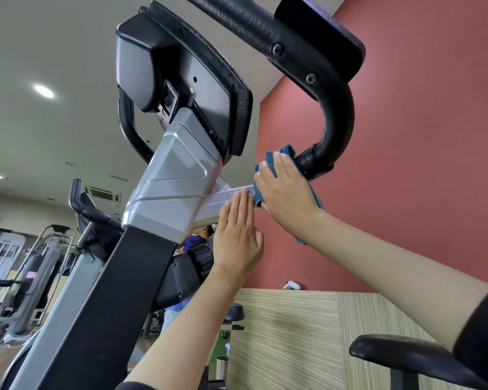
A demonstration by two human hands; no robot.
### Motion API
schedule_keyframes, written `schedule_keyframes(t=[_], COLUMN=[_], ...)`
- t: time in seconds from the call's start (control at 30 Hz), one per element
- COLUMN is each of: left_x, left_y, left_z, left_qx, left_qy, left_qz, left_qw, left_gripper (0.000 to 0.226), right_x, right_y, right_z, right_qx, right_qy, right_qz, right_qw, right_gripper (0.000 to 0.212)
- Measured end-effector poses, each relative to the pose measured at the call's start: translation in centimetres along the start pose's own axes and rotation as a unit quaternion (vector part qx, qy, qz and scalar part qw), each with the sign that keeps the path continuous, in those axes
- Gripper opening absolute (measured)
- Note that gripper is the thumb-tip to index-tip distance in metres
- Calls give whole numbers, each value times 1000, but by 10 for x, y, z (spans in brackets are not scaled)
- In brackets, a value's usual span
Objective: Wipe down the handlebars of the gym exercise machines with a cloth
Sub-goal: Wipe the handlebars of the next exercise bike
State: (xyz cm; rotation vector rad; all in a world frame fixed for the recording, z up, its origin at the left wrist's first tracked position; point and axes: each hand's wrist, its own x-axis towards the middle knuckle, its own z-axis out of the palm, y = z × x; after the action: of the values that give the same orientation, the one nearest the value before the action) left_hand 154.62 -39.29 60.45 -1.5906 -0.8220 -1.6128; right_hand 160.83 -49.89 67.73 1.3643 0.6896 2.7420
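Up beneath the exercise bike's console (pixel 181 74), the right grip (pixel 286 190) is curling its fingers over the blue cloth (pixel 270 164) and clamping it around the handlebar (pixel 338 122), right where the black padding is meeting the silver crossbar (pixel 223 196). One end of the cloth is dangling below the wrist. The left grip (pixel 237 237) is lying open, fingers straight and together, pressing flat against that silver crossbar, just beside the right grip and near the grey housing (pixel 172 187). The handlebar is looping up and back across the top of the view. A red wall (pixel 420 164) is filling the background, a striped wooden panel (pixel 293 333) is sitting below it, and a black chair armrest (pixel 400 358) is poking in at lower right.
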Motion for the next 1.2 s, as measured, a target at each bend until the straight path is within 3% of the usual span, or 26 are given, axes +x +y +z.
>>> schedule_keyframes(t=[0.27, 0.33, 0.4, 0.5, 0.6, 0.73, 0.9, 1.13, 1.2], left_x=[0, -1, -1, -1, -1, 0, -1, -1, 0], left_y=[1, 1, 0, -1, -1, -4, -3, -2, -1], left_z=[-2, -1, 1, 4, 3, 1, -2, -8, -10], left_qx=[7, 3, -3, -4, -3, -9, -15, -25, -24], left_qy=[-5, -3, -4, 0, 6, 5, -7, -28, -35], left_qz=[2, 0, 2, 3, 0, 6, -1, -5, -9], left_qw=[1000, 1000, 1000, 1000, 1000, 1000, 1000, 999, 999], left_gripper=[70, 71, 71, 70, 70, 69, 71, 71, 71], right_x=[-28, -28, -22, -5, 8, 11, 0, -22, -29], right_y=[53, 51, 41, 24, -4, -28, -4, 44, 59], right_z=[-29, -27, -23, -13, -2, 3, 4, -11, -17], right_qx=[-19, -30, -22, -1, -5, -22, 15, 20, 20], right_qy=[83, 81, 44, 4, -8, -63, -18, 89, 96], right_qz=[114, 119, 119, 100, 59, -47, -93, 4, 45], right_qw=[990, 989, 992, 995, 998, 997, 995, 996, 994], right_gripper=[50, 45, 57, 65, 45, 36, 34, 46, 57])
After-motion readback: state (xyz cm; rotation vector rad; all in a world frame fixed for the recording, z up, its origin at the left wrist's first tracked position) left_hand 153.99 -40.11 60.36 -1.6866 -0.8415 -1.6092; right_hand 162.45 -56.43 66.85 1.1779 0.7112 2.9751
